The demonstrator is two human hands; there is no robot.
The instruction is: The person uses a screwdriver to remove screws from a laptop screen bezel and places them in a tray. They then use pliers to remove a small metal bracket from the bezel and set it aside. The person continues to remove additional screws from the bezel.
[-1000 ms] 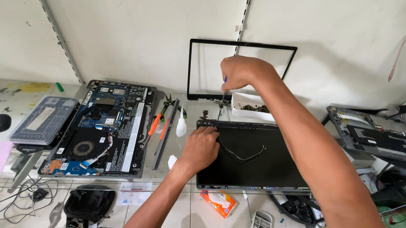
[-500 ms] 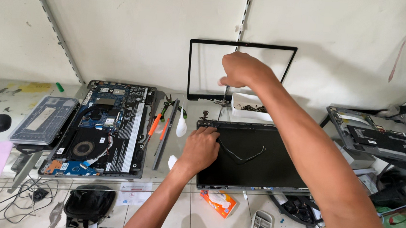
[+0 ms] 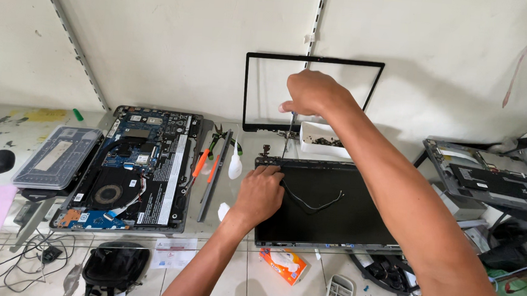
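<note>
A black laptop lid panel (image 3: pixel 333 208) lies flat on the bench with a thin black cable (image 3: pixel 312 202) curled on it. My left hand (image 3: pixel 260 194) presses on its near-left corner, fingers spread, holding nothing. My right hand (image 3: pixel 310 94) is raised above the panel's back edge, closed round the handle of a thin screwdriver (image 3: pixel 288 136) that points down at the hinge corner. A black screen bezel frame (image 3: pixel 313 96) leans against the wall behind my right hand.
An opened laptop base (image 3: pixel 132 170) with fan and boards lies at left, a clear screw case (image 3: pixel 59 158) beside it. Orange-handled tools and tweezers (image 3: pixel 213 163) lie between. A white parts tray (image 3: pixel 325 147) sits at the back. Another dismantled laptop (image 3: pixel 490 179) is at right.
My right hand with the screwdriver has shifted very slightly; my left hand stays on the panel's corner.
</note>
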